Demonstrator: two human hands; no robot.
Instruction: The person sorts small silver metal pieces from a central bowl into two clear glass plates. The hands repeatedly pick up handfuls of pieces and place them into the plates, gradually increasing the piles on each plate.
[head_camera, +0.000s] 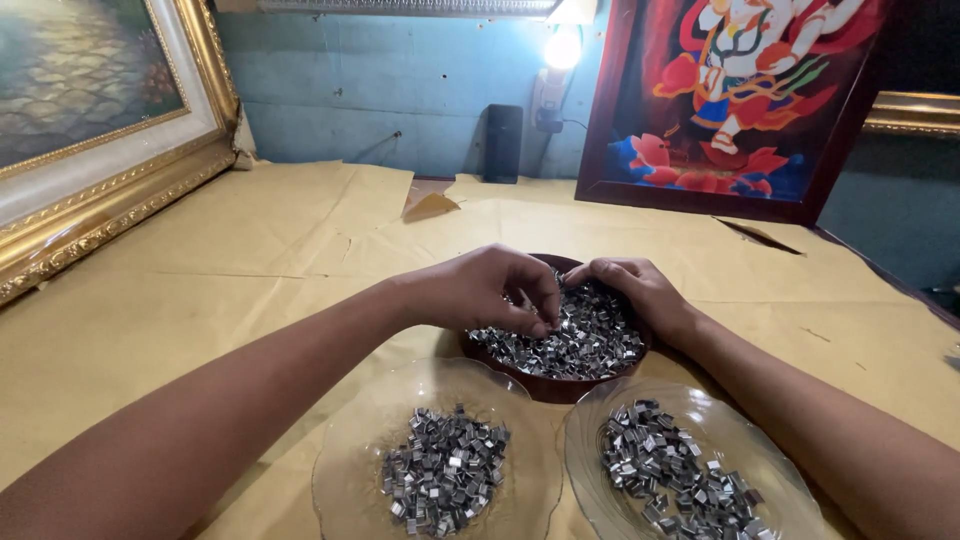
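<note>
**Sorting small metal clips: handling notes**

Brown paper covers the table (250, 260). Left hand (480, 290) pinches, fingertips together, at the heap of metal clips (585, 335) in the dark bowl (545, 385); right hand (640, 290) rests curled on the heap, closed on nothing I can tell. Two glass plates (340, 460) (790, 480) hold smaller heaps. Clips judged light, stiff, sharp-edged, slippery; best pinched singly by flat sides.

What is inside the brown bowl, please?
The brown bowl holds a heap of small shiny metal clips. Both hands, left and right, cover its far part, and the bottom is hidden.
</note>
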